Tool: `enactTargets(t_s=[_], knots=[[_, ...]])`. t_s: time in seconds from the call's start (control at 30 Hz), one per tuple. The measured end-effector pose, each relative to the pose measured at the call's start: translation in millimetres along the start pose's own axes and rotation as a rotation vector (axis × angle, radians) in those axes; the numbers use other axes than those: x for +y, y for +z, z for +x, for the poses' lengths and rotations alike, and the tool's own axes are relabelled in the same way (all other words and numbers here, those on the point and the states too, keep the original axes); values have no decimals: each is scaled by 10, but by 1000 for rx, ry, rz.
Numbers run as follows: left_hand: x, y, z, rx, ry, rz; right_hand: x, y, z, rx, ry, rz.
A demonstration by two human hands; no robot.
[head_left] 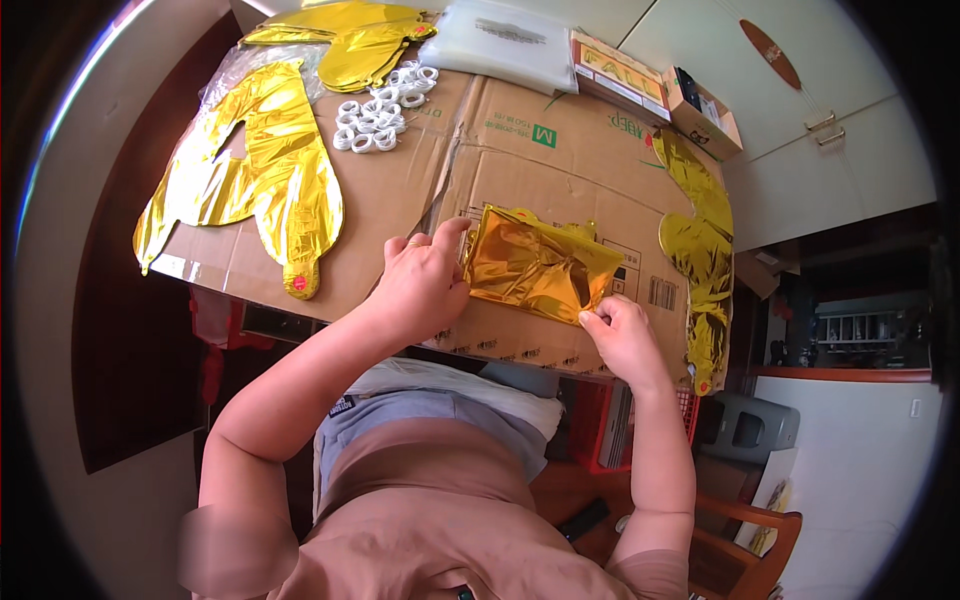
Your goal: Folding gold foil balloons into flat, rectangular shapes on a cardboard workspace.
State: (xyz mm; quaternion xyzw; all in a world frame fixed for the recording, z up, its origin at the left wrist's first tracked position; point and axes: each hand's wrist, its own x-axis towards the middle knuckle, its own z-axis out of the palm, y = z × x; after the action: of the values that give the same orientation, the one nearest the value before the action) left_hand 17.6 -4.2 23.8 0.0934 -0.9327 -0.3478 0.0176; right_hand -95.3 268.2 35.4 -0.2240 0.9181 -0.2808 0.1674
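Cardboard (390, 190), brown, flat and creased down its middle, covers the work surface in front of a person seen from above. Across its left side spreads a large gold foil shape (275, 180) with a small opening through it. A long, wavy gold foil piece (708, 250) lies along the right edge, and more gold foil pieces (360, 50) overlap at the far left. Beside those is a stack of clear plastic sleeves (500, 40), then a flat printed box (620, 78).

Smaller, right of centre and close to the near edge, is a folded gold foil packet (530, 262), roughly rectangular and wrinkled, between the two hands. The left hand (422, 278) is half curled at its left edge, index finger extended; whether it grips cannot be told. The right hand (622, 335) pinches the lower right corner between thumb and fingertip.

Smallest are the white string coils (372, 125), clustered beyond the left hand. Slick, springy foil might unfold or skew if the left side is held too loosely; a hard tug on the pinched corner could crease or tear it.
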Motion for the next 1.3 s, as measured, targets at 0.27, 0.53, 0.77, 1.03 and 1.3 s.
enactTargets(t_s=[0.27,0.53,0.77,1.03,1.3], knots=[[18,63,-6,82,-13,23,-43,-60,8,-58,156,89],[11,132,-35,142,26,57,88,34,-50,43,47,197],[11,125,-51,136,21,53,12,-36,-50,-31,99,122],[-12,127,-50,134,26,24,15,-15,-21,-35,71,67],[-45,54,-146,110,67,-101,-50,-39,-35,-61,105,51]])
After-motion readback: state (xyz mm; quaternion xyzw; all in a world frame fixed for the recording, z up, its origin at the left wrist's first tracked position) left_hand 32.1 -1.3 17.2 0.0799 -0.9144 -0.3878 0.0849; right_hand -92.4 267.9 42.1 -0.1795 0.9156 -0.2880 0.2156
